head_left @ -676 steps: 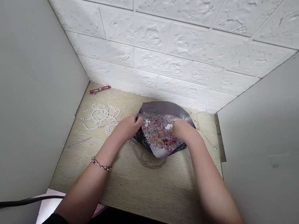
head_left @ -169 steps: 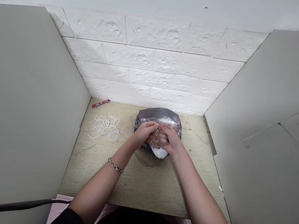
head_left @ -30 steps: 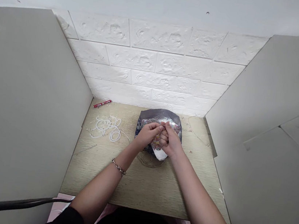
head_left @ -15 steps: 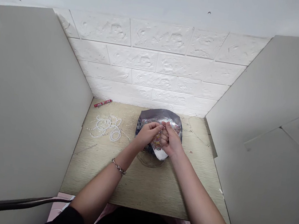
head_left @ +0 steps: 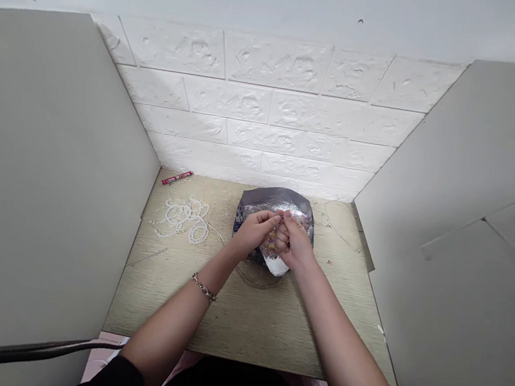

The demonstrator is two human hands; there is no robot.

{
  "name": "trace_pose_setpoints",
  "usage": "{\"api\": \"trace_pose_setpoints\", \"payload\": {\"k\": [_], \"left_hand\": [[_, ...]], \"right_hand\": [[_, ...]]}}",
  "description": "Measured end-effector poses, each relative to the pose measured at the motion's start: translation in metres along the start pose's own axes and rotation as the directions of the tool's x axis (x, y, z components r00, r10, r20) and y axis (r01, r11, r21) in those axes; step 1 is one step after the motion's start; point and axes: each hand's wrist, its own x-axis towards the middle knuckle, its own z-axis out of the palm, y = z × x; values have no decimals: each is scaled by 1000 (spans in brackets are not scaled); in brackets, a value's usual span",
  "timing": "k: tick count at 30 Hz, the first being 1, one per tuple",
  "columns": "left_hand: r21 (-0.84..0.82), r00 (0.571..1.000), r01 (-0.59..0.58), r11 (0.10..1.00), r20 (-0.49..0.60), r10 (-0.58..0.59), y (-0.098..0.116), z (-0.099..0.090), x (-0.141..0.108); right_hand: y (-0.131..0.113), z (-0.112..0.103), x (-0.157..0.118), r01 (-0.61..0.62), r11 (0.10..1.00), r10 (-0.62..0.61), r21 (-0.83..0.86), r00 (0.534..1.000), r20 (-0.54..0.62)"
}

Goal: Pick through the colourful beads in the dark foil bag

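From the head view, the left hand (head_left: 252,231) and right hand (head_left: 295,242) are meeting above the open bag (head_left: 277,197) of colourful beads (head_left: 270,246), thumbs and fingertips pinching together; I can't tell what they're gripping. The bag is sitting toward the back of the worktop (head_left: 262,333). White bead strands (head_left: 198,232) are lying to its left, and a red packet (head_left: 176,178) is resting near the wall (head_left: 246,134).

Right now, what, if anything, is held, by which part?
Cannot tell: left hand and right hand pinch together over the bag; anything between the fingers is hidden or too small.
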Motion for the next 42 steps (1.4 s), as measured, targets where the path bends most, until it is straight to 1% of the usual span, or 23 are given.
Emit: {"api": "trace_pose_setpoints", "payload": {"k": [8,13,16,20,27,34,36,38,42], "left_hand": [[11,1000,16,1000,2,-16,0,-2,1],[20,999,42,999,16,-42,0,-4,0],[-11,998,63,998,27,-63,1,-5,0],[-73,996,77,994,55,-73,2,-7,-1],[-118,992,98,988,86,-89,4,-8,-3],[-164,987,128,978,119,-109,4,-9,-3],[-184,984,144,972,130,-121,4,-11,-2],[-197,981,167,966,135,-142,3,-12,-2],[-187,978,191,964,119,-170,2,-13,-1]], "right_hand": [[1,-1,0,21,998,-22,-63,1000,-8],[0,1,-2,96,976,-102,-196,995,-20],[-1,3,-3,124,954,-136,-273,990,-24],[-3,4,-4,110,943,-124,-316,992,-26],[-9,1,-6,73,910,-87,-408,996,-14],[-11,0,-7,96,874,-105,-476,994,7],[-11,-1,-7,119,844,-130,-523,991,15],[-13,-3,-6,177,784,-185,-595,982,49],[-17,-6,-4,329,594,-319,-734,934,160]]}}
